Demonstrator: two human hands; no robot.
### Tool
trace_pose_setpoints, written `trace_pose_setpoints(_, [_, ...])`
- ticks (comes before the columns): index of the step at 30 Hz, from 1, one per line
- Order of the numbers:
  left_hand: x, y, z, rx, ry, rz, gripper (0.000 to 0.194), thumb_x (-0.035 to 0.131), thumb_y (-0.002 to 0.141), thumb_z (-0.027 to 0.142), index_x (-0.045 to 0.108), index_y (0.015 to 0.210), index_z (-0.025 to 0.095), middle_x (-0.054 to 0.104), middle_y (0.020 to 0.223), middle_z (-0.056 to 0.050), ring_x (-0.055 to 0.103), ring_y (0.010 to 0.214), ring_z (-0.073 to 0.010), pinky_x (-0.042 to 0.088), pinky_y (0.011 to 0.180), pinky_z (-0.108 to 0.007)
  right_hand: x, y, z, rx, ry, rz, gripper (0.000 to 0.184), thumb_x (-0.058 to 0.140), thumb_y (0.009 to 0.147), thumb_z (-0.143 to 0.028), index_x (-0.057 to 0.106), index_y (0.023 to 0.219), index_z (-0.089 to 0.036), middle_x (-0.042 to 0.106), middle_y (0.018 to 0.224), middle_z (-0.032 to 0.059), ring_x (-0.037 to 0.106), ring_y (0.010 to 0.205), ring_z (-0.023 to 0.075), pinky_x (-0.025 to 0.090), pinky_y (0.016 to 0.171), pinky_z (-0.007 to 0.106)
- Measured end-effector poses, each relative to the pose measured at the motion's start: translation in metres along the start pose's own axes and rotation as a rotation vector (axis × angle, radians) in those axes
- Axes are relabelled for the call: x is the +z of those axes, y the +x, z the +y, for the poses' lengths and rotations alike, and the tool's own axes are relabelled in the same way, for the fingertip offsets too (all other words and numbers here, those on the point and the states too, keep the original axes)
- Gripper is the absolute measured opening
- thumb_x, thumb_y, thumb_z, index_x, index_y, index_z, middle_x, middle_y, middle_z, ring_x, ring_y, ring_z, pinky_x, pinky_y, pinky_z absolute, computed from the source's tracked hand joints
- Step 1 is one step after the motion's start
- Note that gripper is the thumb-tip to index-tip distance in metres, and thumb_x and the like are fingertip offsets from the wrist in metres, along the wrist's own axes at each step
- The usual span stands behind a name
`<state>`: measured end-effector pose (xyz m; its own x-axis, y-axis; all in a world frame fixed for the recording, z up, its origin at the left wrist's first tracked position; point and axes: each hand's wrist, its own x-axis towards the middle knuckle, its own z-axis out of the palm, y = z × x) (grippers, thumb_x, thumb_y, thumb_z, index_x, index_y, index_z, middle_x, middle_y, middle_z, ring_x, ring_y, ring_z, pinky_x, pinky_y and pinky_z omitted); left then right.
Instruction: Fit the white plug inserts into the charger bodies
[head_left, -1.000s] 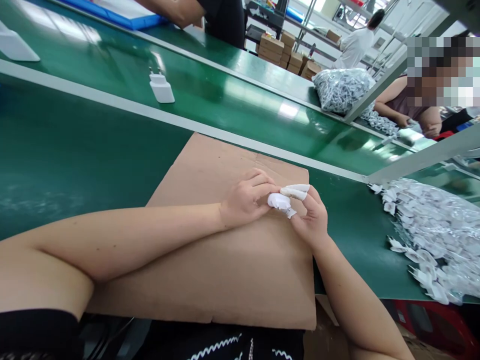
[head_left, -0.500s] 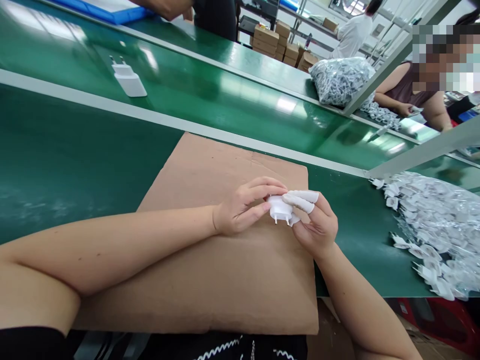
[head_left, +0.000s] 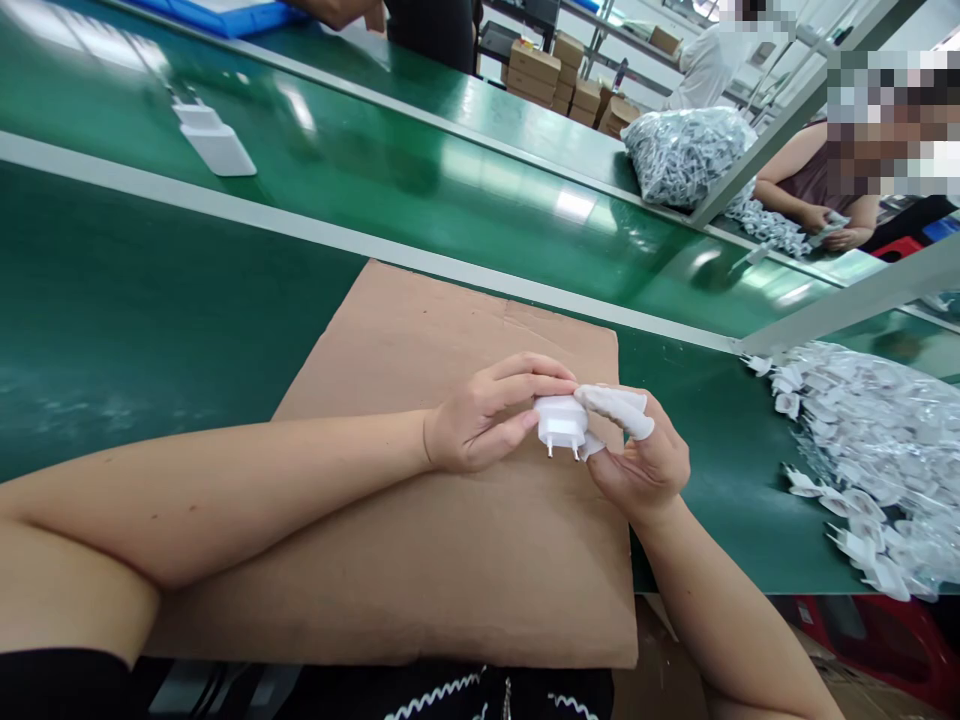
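A small white charger plug (head_left: 561, 420) with two pins pointing toward me is held between both hands above a brown cardboard sheet (head_left: 420, 560). My left hand (head_left: 480, 415) pinches its left side with thumb and fingers. My right hand (head_left: 637, 455) grips the right side; its index finger and thumb wear white finger cots.
Another white charger (head_left: 217, 148) lies on the green conveyor belt (head_left: 420, 190) at the far left. A heap of bagged white chargers (head_left: 870, 450) covers the bench on the right. A full clear bag (head_left: 686, 155) sits across the belt. Other people work opposite; cardboard boxes (head_left: 570, 80) stand behind.
The plug has been turned in my fingers so its two pins now face me. The charger on the belt has travelled leftward.
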<state>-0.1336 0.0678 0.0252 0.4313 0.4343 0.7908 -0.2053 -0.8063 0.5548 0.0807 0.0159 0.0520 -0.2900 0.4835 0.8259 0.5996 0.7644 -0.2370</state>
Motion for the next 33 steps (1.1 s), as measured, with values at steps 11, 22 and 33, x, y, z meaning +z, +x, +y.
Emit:
trace_pose_setpoints(11, [0.0, 0.002, 0.003, -0.442, -0.175, -0.064, 0.042, 0.037, 0.107, 0.032, 0.06, 0.076, 0.015, 0.063, 0.072, -0.004, 0.059, 0.067, -0.0145, 0.048, 0.067, -0.028, 0.002, 0.002, -0.006, 0.283, 0.245, -0.087, 0.053, 0.085, 0.084, -0.024, 0.067, 0.134, -0.028, 0.079, 0.107, 0.0053, 0.076, 0.083, 0.0219, 0.067, 0.078, 0.04])
trace_pose_setpoints(22, [-0.001, 0.004, 0.003, -0.583, -0.247, -0.057, 0.041, 0.04, 0.101, 0.037, 0.047, 0.065, 0.018, 0.053, 0.063, -0.001, 0.048, 0.062, -0.0143, 0.039, 0.061, -0.03, 0.004, -0.001, -0.009, 0.529, 0.409, -0.117, 0.053, 0.087, 0.081, -0.028, 0.069, 0.13, -0.025, 0.078, 0.099, 0.0036, 0.073, 0.082, 0.0197, 0.066, 0.085, 0.041])
trace_pose_setpoints(33, [0.0, 0.001, -0.002, -0.617, -0.373, -0.095, 0.042, 0.056, 0.095, 0.052, 0.068, 0.083, 0.014, 0.067, 0.078, -0.006, 0.06, 0.073, -0.0191, 0.05, 0.066, -0.03, 0.006, 0.0, -0.009, 0.59, 0.496, -0.111, 0.052, 0.086, 0.082, -0.027, 0.067, 0.13, -0.024, 0.073, 0.087, 0.0001, 0.069, 0.077, 0.0165, 0.064, 0.081, 0.036])
